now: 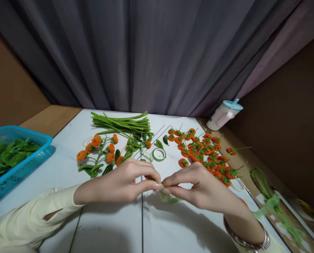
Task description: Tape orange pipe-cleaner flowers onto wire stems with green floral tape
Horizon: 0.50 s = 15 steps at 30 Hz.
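My left hand [128,179] and my right hand [196,184] meet fingertip to fingertip over the white table. Both are closed in a pinch. From my right fingertips hangs a strip of pale green tape [167,198]; a small green piece shows by my left fingers, its shape mostly hidden. Just beyond my hands lies a green tape roll [158,154]. Left of it are orange pumpkin-like pieces [96,140] on a green stem with leaves, and to the right a pile of orange pieces with green tops [199,151].
Green fuzzy stems [122,123] lie bundled at the back. A blue basket [45,142] of green leaves stands at the left. At the back right stands a cup with a blue lid [223,115]. Green scraps [288,225] lie at the right edge.
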### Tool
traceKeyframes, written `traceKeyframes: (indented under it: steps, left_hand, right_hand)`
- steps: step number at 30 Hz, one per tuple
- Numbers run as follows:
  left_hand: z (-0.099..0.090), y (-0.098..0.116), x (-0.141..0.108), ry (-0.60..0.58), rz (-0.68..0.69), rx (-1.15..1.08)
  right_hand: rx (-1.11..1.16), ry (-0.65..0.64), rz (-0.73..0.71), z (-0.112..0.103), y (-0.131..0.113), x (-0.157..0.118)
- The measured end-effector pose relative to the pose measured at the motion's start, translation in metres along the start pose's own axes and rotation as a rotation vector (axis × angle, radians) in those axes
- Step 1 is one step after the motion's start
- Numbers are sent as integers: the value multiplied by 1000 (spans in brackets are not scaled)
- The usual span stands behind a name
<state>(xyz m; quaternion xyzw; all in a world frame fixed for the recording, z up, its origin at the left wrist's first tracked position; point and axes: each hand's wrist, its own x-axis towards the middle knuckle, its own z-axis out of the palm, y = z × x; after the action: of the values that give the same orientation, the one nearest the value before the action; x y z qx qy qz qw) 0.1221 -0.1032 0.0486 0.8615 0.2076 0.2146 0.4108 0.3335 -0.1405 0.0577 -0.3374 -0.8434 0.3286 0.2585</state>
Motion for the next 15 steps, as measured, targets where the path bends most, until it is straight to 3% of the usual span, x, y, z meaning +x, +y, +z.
traceKeyframes:
  steps: [5, 10, 13, 15]
  left_hand:
    - [-2, -6, 6, -125, -376, -495]
    - [2, -17, 12, -173, -597, -914]
    - [4, -21, 14, -184, -675, -983]
    - [4, -20, 14, -155, -615, -837]
  right_hand:
    - [-94, 50, -165, 3, 0, -3]
    - [-198, 79, -198, 5, -1, -8]
    - [-266, 81, -165, 6, 0, -9]
    - [-268, 87, -126, 6, 2, -8]
